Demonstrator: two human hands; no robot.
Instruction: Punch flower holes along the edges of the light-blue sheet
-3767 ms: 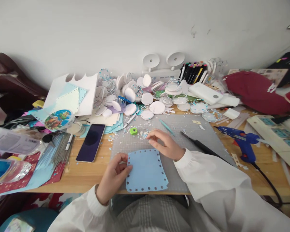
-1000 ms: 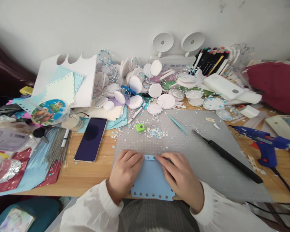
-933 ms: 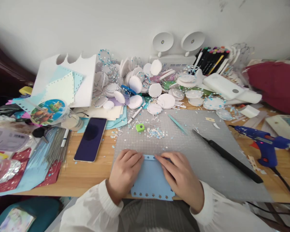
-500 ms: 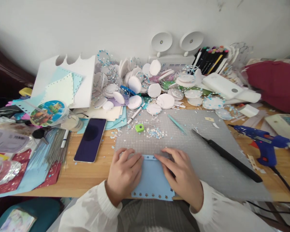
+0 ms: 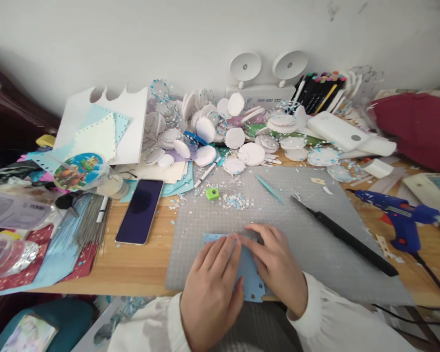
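A light blue paper sheet with small punched star holes along its edges lies on the grey cutting mat at the near table edge. My left hand lies flat across the middle of the sheet, fingers spread and pointing up and right. My right hand presses on the sheet's right part, its fingertips at the top edge next to my left fingertips. Most of the sheet is hidden under both hands.
A small green punch and paper confetti lie on the mat's far part. A black phone lies to the left, a black rod-like tool and a blue glue gun to the right. White foam discs pile at the back.
My left hand has slid right from the sheet's left edge onto its middle, flattening over it. My right hand has stayed on the right part. The camera has shifted slightly.
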